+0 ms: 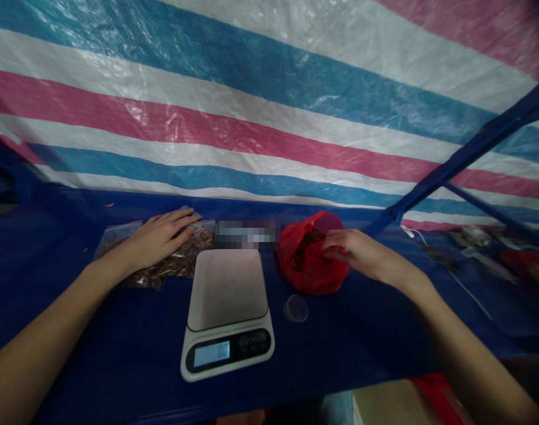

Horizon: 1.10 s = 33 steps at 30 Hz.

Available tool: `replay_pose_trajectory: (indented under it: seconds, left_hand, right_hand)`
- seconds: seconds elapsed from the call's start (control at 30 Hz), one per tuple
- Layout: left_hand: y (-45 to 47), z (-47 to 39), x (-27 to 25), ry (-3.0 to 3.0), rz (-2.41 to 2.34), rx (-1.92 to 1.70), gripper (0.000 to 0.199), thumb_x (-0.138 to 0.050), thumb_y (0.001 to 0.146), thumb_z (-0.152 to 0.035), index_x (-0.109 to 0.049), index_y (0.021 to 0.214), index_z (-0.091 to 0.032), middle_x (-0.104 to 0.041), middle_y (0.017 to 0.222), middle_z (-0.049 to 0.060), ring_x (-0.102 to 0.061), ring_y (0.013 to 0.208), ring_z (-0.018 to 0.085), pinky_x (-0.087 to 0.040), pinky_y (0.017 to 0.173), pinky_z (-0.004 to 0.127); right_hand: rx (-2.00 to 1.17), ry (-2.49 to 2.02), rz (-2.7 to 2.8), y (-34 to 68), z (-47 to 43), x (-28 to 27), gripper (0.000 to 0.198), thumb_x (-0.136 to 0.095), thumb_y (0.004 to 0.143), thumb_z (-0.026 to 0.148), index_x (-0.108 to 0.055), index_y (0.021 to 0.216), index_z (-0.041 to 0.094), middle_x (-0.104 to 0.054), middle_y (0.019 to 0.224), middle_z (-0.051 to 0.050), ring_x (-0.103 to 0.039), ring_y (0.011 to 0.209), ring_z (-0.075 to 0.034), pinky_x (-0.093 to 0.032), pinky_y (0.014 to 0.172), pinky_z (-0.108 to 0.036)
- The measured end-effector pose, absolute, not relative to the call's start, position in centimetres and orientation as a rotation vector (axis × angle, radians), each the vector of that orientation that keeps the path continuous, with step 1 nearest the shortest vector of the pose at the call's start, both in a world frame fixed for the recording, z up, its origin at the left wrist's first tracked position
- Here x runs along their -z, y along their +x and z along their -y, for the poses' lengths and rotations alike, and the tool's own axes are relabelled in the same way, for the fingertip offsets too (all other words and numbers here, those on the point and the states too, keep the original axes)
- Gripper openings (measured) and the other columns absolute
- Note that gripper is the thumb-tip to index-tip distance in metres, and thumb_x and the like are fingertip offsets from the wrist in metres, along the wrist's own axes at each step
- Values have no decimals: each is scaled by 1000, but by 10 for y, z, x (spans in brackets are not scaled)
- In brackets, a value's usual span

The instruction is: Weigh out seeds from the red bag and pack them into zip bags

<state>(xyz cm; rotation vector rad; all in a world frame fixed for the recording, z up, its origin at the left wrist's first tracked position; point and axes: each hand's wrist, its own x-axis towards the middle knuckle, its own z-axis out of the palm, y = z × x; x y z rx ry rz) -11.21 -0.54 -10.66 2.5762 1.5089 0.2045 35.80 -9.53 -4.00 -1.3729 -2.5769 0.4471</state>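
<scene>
My left hand [165, 236] lies flat with its fingers stretched out over clear zip bags [176, 262] filled with brown, nut-like pieces. To the right, my right hand [346, 248] is at the mouth of a red plastic bag [320, 277], its fingers curled together against the bag's edge. Dark brown pieces [311, 239] show inside that bag; their kind is unclear. Between the hands stands a white kitchen scale [228, 289] with a bare plate, its display reading 0.0. A small clear plastic cup [296, 309] sits just right of the scale.
Everything rests on a blue table [340, 342]. A blurred-out dark object [247, 233] lies behind the scale. Striped plastic sheeting [251, 130] hangs behind, with a blue metal brace [455, 159] at right. Beyond it are a cable [468, 295] and other items.
</scene>
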Motion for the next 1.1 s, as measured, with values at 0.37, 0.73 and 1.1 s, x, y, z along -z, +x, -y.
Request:
replay_pose_trajectory:
  seconds: [0.37,0.73,1.1]
  left_hand:
    - [-117,7,109,2568,-1496,-205,69,-25,107,-63,-53,158,-27,-44,171,7,-43,157,31,-34,129,58]
    - [-119,7,107,2551,-1517,-139,74,-22,106,-70,-50,161,-29,-43,171,4,-41,158,31,-33,130,57]
    - [-121,4,115,2501,-1535,-217,73,-26,104,-73,-50,160,-33,-44,171,1,-40,157,33,-30,131,59]
  right_hand:
    - [-396,-1441,2495,354,89,94,12,-57,103,20,-69,101,22,-76,101,-8,-73,87,-23,-55,76,-32]
    - [-401,-1303,2125,356,94,71,7,-70,97,31,-70,92,26,-77,89,-4,-73,76,-21,-58,71,-31]
    - [-66,-1193,2163,370,92,69,10,-68,104,33,-77,100,28,-76,98,-5,-74,86,-21,-62,78,-33]
